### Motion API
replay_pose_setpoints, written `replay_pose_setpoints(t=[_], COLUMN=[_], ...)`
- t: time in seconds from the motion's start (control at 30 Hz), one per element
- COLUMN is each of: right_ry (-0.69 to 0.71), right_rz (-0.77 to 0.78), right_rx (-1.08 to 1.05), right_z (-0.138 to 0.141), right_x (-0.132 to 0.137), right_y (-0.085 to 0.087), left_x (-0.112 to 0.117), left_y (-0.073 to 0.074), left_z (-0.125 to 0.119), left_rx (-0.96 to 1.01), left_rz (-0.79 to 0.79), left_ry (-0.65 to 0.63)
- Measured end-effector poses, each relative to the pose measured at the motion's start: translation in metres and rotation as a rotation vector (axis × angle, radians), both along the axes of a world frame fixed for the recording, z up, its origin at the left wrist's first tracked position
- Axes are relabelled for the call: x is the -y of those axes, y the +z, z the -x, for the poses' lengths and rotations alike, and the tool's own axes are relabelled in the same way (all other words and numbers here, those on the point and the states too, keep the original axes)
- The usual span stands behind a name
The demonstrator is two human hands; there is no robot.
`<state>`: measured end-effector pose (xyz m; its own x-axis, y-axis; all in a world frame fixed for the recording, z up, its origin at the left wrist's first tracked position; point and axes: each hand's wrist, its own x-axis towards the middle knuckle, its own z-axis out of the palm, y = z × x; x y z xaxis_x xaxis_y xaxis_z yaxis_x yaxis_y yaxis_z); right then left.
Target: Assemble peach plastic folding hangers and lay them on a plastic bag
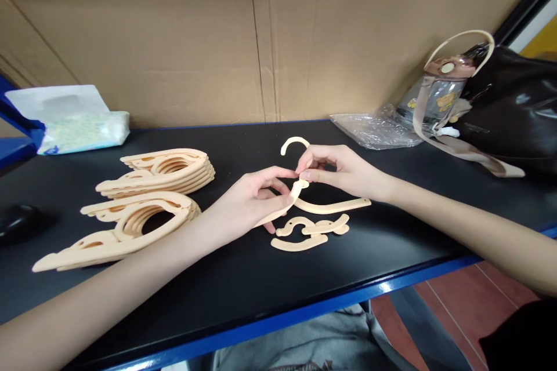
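My left hand (243, 200) is closed around a beige plastic hanger arm (297, 190), its thumb on top and part of the arm hidden beneath the palm. Between the fingertips of my right hand (346, 171) is the lower end of a beige hanger hook (292, 142), whose curve points up and left. Both hands meet where hook and arm come together; the joint itself is covered by fingers. Another curved hanger arm (337, 207) lies under them. Closer to me are small loose hanger pieces, among them a curved strip (299, 244) and a wavy piece (300, 222).
Folded beige hangers stand in two stacks (174, 165) (174, 204) at left. Behind them is a tissue pack (85, 127); a black mouse (17, 221) sits far left. Back right are a clear plastic bag (369, 130), a strapped bottle (435, 98) and a black bag (513, 110).
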<state>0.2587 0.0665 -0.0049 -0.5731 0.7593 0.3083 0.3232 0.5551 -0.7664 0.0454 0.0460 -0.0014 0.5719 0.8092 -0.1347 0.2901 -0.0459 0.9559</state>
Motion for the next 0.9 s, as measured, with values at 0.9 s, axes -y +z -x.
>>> replay_pose_setpoints(t=[0.9], right_ry=[-0.027], right_rz=[-0.127], right_rx=[0.372], right_z=[-0.001], right_x=[0.012], right_y=[0.007], left_x=[0.003], left_y=[-0.002], left_z=[0.006], left_rx=[0.107], left_rz=[0.251], left_ry=[0.215])
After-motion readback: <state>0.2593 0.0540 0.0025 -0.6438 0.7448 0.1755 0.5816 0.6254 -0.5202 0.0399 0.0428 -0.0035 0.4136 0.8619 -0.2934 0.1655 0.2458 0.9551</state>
